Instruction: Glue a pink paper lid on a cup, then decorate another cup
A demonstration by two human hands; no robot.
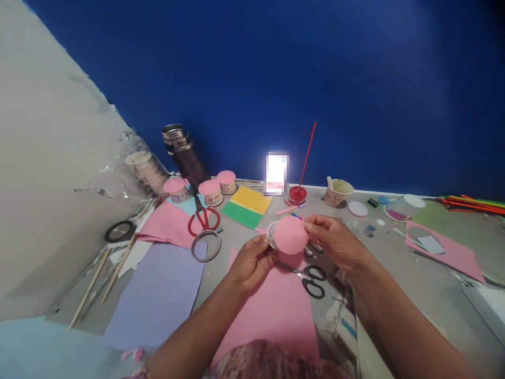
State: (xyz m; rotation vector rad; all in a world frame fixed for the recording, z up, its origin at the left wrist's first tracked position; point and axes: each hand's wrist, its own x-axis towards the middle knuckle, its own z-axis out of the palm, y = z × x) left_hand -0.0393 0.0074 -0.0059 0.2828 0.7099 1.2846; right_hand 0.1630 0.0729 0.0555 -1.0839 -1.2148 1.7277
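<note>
My left hand (254, 259) grips a small printed paper cup (271, 236), which is tilted and mostly hidden behind a pink paper circle (291, 235). At the circle's right edge my right hand (329, 237) pinches the paper between thumb and fingers. The circle lies over or against the cup's mouth; whether it is stuck there I cannot tell. Below my hands, black-handled scissors (307, 276) rest on a pink paper sheet (272, 316). Three paper cups topped with pink circles (209, 188) stand at the back left.
Red-handled scissors (203, 218) and a tape roll (205, 246) lie left, near purple sheets (158, 295). Behind stand a flask (187, 158), stacked cups (145, 171), a lit screen (276, 173) and a red pot with a stick (298, 196). Cut pink paper (465, 258) lies right.
</note>
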